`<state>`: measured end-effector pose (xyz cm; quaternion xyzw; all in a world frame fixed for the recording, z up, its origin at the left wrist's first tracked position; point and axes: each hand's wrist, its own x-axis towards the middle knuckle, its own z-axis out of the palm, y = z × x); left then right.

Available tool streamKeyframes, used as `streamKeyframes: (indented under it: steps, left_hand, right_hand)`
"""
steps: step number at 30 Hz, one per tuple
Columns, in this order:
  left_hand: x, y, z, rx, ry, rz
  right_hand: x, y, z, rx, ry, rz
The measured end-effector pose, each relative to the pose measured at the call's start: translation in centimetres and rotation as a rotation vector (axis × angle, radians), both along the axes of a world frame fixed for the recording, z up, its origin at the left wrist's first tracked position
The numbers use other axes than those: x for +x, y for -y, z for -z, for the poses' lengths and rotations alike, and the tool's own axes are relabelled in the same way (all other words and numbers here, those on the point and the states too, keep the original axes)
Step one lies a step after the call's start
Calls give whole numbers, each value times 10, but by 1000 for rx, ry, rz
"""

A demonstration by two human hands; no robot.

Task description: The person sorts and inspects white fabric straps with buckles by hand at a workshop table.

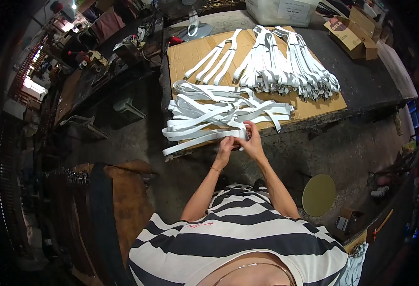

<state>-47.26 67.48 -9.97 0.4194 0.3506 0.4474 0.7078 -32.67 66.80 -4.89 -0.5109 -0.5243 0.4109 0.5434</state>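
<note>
White straps with metal clips lie on a cardboard sheet (337,102) on the dark table. At the sheet's near edge, my left hand (225,148) and my right hand (252,142) meet, fingers closed on the end of a white strap (195,142). Just beyond them is a loose, tangled pile of white straps (204,108). Farther back, bundled straps (271,64) are fanned out with their clips toward me, and a smaller set (215,62) lies spread to their left.
A plastic bin (281,12) stands at the table's back, and an open cardboard box (354,35) at the back right. A fan base (195,31) is at the back left. Below the table's right side stands a round stool (319,195); brown material (128,205) lies at lower left.
</note>
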Motion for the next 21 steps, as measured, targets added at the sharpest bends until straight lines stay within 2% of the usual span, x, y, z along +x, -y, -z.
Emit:
streamKeyframes:
  steps: [1, 3, 4, 5, 7, 9, 11, 13, 14, 15, 17, 19, 20, 21]
  left_hand:
    - [-1, 1, -5, 1, 0, -13]
    - [-7, 1, -15, -113, -18, -201]
    - [-16, -5, -2, -113, -266, -296]
    - [-25, -6, -4, -52, -322, -368]
    - [-40, -11, -13, 70, -630, -604]
    - [-58, -21, -22, 265, -1015, -891]
    - [-73, -34, -34, 293, -1288, -954]
    - [-87, -58, -18, 553, -1170, -809]
    - [-89, -63, -19, 603, -1245, -586]
    - [-86, -64, -18, 604, -1243, -602]
    - [-67, -65, -23, 793, -1415, -482]
    - [-60, -69, -1, 899, -1458, -482]
    - [-52, -67, -1, 722, -1509, -390]
    - [-51, -67, 2, 721, -1502, -381]
  right_hand:
    - [6, -3, -5, 1, 0, -13]
    - [19, -16, -16, -19, -267, -119]
    - [25, -21, -32, -35, -267, -149]
    - [30, -31, -44, -44, -220, -176]
    - [35, -43, -73, -93, -389, -281]
    - [40, -61, -92, -96, -426, -411]
    - [40, -78, -112, -84, -495, -487]
    - [37, -97, -121, -58, -618, -550]
    - [36, -103, -127, -28, -657, -570]
    - [35, -108, -134, 6, -698, -590]
    - [36, -117, -149, 53, -779, -584]
    - [40, -126, -166, 99, -868, -567]
    - [44, -130, -173, 142, -902, -559]
    - [48, -135, -181, 178, -919, -578]
